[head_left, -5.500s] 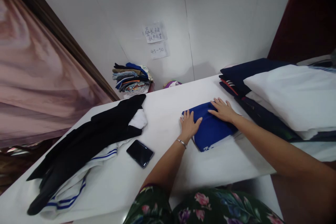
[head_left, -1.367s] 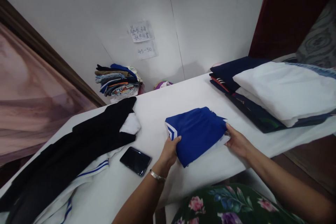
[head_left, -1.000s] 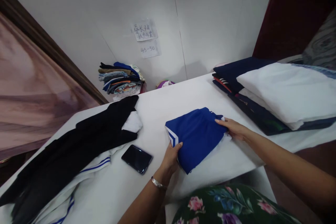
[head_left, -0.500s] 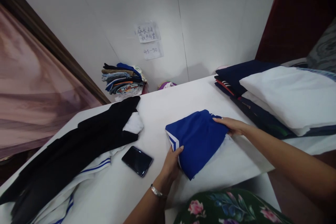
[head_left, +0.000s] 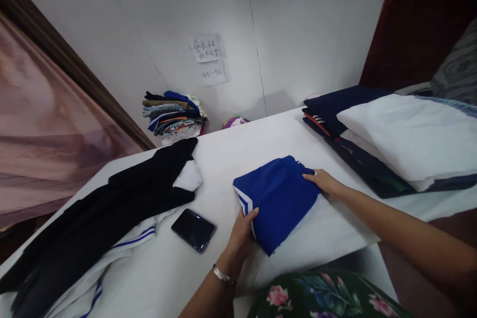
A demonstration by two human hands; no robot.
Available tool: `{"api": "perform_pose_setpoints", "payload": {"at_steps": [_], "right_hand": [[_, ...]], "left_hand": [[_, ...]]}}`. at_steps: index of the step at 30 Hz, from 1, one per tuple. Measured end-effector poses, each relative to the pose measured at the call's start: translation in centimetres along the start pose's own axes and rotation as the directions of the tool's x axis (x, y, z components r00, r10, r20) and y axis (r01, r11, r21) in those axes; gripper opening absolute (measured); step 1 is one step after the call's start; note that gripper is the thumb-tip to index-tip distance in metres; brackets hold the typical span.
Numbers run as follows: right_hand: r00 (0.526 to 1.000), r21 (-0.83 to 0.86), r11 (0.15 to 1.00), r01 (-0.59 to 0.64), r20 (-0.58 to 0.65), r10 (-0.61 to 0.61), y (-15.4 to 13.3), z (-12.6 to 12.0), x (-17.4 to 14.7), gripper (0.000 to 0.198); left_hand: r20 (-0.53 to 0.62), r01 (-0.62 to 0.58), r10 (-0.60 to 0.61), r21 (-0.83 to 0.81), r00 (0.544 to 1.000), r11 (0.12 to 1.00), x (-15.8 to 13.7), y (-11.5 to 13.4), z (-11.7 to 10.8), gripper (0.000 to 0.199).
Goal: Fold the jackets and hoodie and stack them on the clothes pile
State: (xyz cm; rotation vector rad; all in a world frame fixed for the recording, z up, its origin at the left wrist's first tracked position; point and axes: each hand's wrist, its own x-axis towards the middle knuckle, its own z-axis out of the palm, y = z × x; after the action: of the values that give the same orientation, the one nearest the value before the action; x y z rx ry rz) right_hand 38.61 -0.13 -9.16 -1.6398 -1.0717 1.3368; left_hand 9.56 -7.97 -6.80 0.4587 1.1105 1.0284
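In front of me a blue folded garment [head_left: 279, 194] with a white edge and blue stripes lies on white cloth [head_left: 328, 228]. My left hand [head_left: 244, 228] grips its near left edge by the stripes, thumb on top and the other fingers hidden underneath. My right hand [head_left: 322, 183] pinches the right edge of the same garment, thumb over it. To the left of the garment rests a dark phone [head_left: 194, 229], apart from both hands.
Black garments [head_left: 122, 203] lie over white striped ones [head_left: 126, 248] on the left of the white table [head_left: 227, 154]. At right stands a stack of dark folded clothes with a white one [head_left: 413, 134] on top. Beyond the far edge is another clothes pile [head_left: 173, 114] below paper signs [head_left: 210, 54].
My right hand has shifted slightly along the garment's right edge, and its fingers are now curled closer around it. My left hand keeps its hold. The whole view has moved a little.
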Motion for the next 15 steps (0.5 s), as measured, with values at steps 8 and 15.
{"api": "perform_pose_setpoints", "payload": {"at_steps": [8, 15], "right_hand": [[0.993, -0.14, 0.986, -0.096, 0.057, 0.105, -2.6, -1.2, -0.5, 0.098], [0.998, -0.007, 1.0, 0.025, 0.058, -0.025, -2.2, 0.3, -0.1, 0.06]], "left_hand": [[0.009, 0.002, -0.002, -0.016, 1.0, 1.0, -0.3, 0.0, 0.1, 0.067], [0.003, 0.003, -0.003, -0.014, 1.0, 1.0, -0.4, 0.0, 0.1, 0.065]]}}
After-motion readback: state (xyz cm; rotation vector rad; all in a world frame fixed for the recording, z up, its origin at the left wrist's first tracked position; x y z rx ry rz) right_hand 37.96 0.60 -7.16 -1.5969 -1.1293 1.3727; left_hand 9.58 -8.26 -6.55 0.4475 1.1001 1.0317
